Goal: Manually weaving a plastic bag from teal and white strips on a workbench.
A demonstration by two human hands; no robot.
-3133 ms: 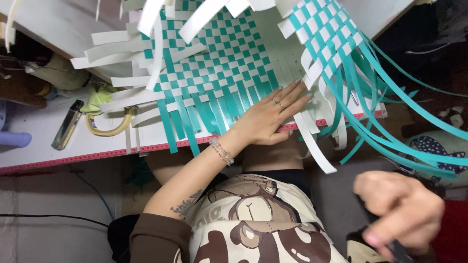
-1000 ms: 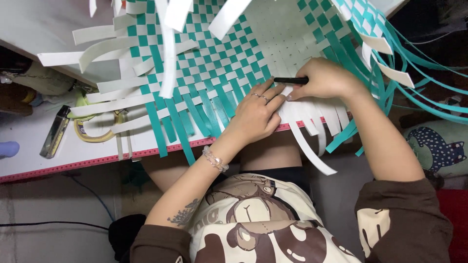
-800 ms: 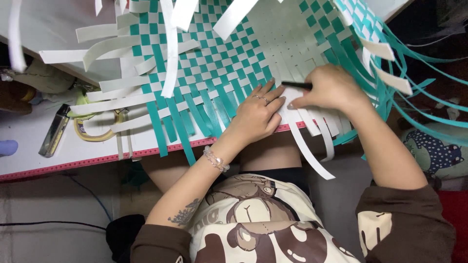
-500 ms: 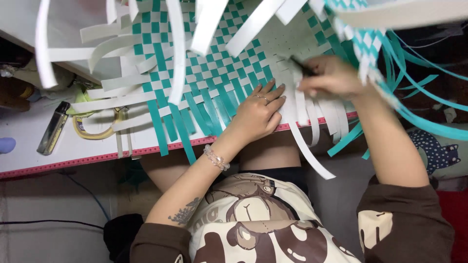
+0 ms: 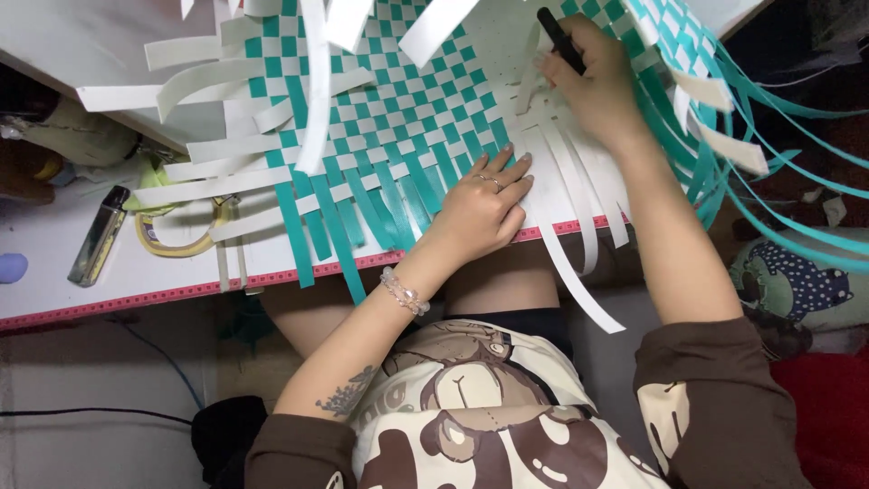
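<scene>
A large woven mat of flat teal and white plastic strips (image 5: pixel 398 118), plaited in a checkerboard pattern, is spread over the white tabletop with a red measuring edge (image 5: pixel 136 299), its loose strip ends hanging past the near edge and curling up at the sides. The left hand (image 5: pixel 480 213) is laid flat on the weave near the table's front edge, fingers extended and slightly spread, nothing being grasped; a ring is worn on one finger and a beaded bracelet (image 5: pixel 403 292) on the wrist. The right hand (image 5: pixel 597 86) is closed around a slim black pen-like tool (image 5: pixel 559 38), whose visible end points up and away over an all-white section of the weave. To the left of the mat, a small dark rectangular lighter-shaped object (image 5: pixel 98 237) is lying on the tabletop, just beside a yellow looped band (image 5: pixel 176 243) partly covered by white strips.
</scene>
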